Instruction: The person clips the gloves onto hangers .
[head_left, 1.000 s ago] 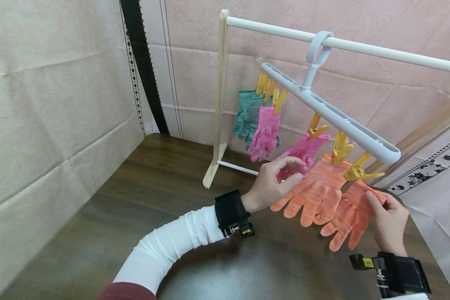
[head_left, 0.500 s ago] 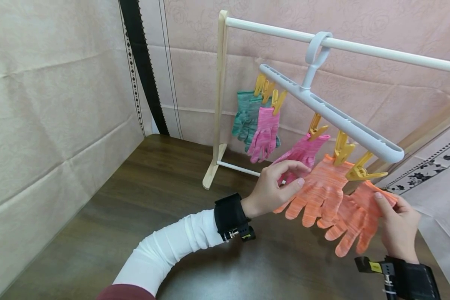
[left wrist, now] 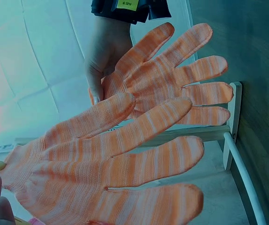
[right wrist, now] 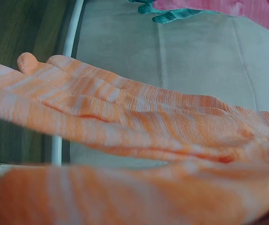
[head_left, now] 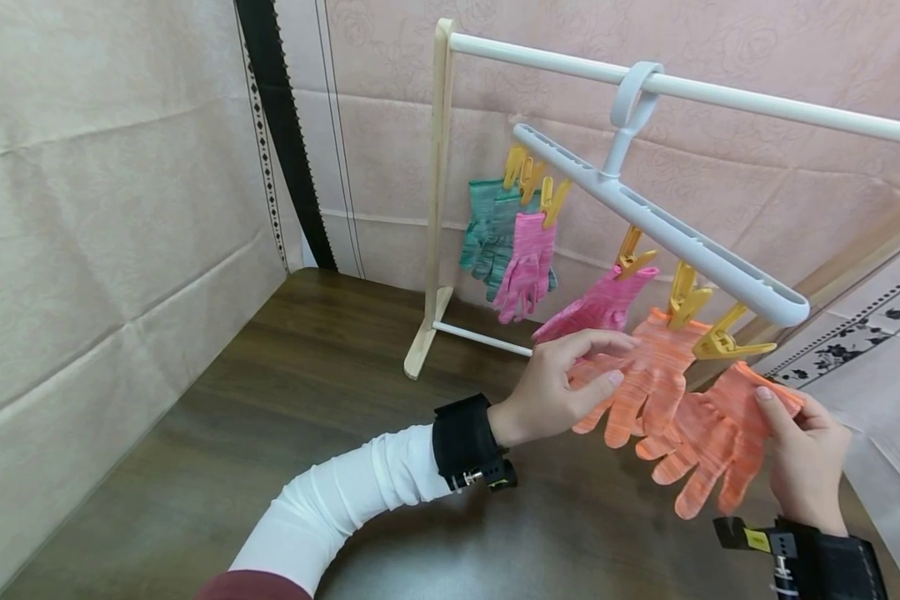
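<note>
My right hand point(head_left: 810, 454) pinches the cuff of an orange knit glove point(head_left: 720, 429), whose fingers hang down and left. Just above that cuff is the end yellow clothespin point(head_left: 723, 337). A second orange glove point(head_left: 663, 354) hangs by its cuff from the neighbouring yellow clothespin point(head_left: 687, 302). My left hand point(head_left: 551, 387), fingers loosely bent, overlaps this hanging glove's left side in the head view. Left fingertips point(left wrist: 4, 211) show near its cuff in the left wrist view. Up close, striped orange fabric of a glove point(right wrist: 125, 117) fills the right wrist view.
A pale blue hanger point(head_left: 667, 217) hangs from the white rail point(head_left: 757, 100) of a wooden stand point(head_left: 441, 192). Farther along it are pink gloves point(head_left: 527, 258) and green gloves point(head_left: 483, 221), held by clothespins. Below is a dark wooden table point(head_left: 345, 367), with cloth walls around.
My right hand has moved right and slightly down, taking the held orange glove away from the end clothespin. My left hand has shifted right, over the hanging orange glove.
</note>
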A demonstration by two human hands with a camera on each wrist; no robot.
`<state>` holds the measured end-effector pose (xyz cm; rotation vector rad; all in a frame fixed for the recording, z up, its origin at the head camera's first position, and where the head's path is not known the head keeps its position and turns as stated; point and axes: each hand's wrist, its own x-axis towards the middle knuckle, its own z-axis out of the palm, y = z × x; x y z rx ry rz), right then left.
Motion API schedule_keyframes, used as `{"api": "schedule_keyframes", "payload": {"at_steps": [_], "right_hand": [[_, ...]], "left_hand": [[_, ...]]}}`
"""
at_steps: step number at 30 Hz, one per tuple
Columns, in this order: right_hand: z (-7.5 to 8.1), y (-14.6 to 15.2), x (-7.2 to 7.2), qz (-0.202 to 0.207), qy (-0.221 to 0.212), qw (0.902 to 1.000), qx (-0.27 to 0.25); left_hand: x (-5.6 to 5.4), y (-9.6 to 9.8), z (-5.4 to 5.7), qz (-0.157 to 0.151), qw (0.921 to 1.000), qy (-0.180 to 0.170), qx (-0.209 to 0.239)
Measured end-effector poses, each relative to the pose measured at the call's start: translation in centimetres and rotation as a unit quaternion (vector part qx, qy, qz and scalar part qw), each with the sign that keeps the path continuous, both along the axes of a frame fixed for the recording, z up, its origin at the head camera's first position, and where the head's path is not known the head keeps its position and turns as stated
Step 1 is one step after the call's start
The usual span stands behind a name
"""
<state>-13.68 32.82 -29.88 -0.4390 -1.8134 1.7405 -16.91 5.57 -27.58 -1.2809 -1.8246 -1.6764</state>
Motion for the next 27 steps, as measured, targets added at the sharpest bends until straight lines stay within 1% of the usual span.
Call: {"api": "schedule_keyframes", "payload": {"at_steps": [4,7,12,18,22,27], "right_hand": [[0.1,-0.1,0.0,-0.003,0.012,0.9999,-0.005],[0.2,-0.1,0.2,-0.006,0.01,0.9999,-0.006],[0.3,0.0,0.4,-0.005,0.014,0.9998,-0.015],[0.3,-0.2,0.4,-0.007,0.034,0.9994,-0.007],[0.3,-0.2,0.5,-0.002,0.036,0.9993,-0.012],[0.3,-0.2,0.7,0.009,0.033,0.9994,-0.01]], "left_hand": [[0.2,0.1,0.2,-0.004,0.9999,0.001,-0.01],[0.3,0.2,0.3,-0.008,0.9998,0.004,-0.017],[0.6,0.4,0.8,-0.018,0.9991,0.001,-0.039],[1.1,0.8,1.4,-0.029,0.9975,-0.004,-0.064],[1.2,1.1,1.7,-0.043,0.9961,-0.007,-0.076],[1.4,1.5,2.3,-0.044,0.9942,-0.005,-0.098]]}}
